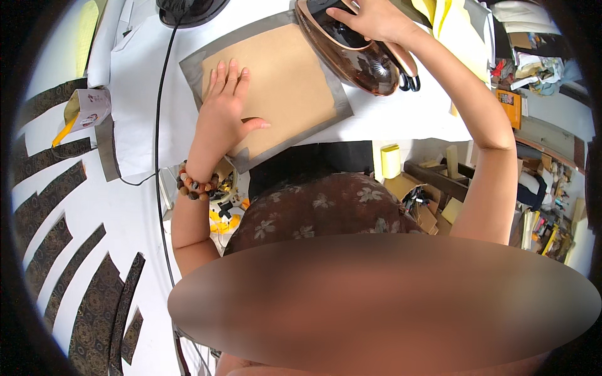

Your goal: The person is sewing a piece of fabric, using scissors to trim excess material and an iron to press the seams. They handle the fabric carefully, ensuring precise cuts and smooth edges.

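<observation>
My left hand [221, 116] lies flat with spread fingers on the left part of a tan square sheet [293, 81]. A dark grey fabric border [195, 62] shows all round that sheet. At the sheet's upper right corner, a glossy brown clothes iron [369, 70] rests with its side close to the grey edge. The fingers of my right hand [374, 24] are wrapped round the iron's handle, partly cut off by the top of the picture. Beads circle my left wrist.
A black cable [162, 113] runs down the white table [135, 81] left of the sheet. Dark patterned fabric strips [94, 307] lie further left, near a small printed pouch [86, 108]. Yellow cloth [446, 25] lies beyond my right arm. A cardboard box [401, 185] stands below the table edge.
</observation>
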### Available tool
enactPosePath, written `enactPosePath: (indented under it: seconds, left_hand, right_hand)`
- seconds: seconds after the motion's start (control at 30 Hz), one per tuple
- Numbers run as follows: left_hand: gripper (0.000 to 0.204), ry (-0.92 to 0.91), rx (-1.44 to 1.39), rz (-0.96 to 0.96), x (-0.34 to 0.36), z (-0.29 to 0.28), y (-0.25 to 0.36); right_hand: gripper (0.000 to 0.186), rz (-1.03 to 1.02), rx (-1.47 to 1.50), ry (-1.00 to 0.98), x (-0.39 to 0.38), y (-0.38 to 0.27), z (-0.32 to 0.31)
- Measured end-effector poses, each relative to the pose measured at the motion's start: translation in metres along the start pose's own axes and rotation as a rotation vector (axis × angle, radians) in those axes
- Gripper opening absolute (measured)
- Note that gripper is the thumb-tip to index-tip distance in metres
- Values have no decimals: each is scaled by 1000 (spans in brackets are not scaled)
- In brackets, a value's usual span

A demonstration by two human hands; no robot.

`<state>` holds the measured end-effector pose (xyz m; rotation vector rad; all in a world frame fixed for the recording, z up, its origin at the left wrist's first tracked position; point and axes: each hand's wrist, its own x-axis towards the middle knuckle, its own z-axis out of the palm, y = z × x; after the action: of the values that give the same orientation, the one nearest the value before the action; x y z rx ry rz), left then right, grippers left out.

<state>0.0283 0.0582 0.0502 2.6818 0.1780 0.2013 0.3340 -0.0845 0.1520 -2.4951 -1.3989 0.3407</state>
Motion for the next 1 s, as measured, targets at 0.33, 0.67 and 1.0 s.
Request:
enactPosePath:
  seconds: [0.33, 0.67, 1.0]
  left_hand:
    - [111, -23, -42, -42, -3, -1, 0]
    - [79, -97, -184, -221, 43, -34, -28]
    - [103, -333, 113, -310, 156, 6, -74]
  right_hand:
    - [42, -121, 8, -241, 13, -14, -23]
    - [43, -510, 220, -418, -24, -19, -7]
    - [50, -82, 387, -19, -185, -9, -27]
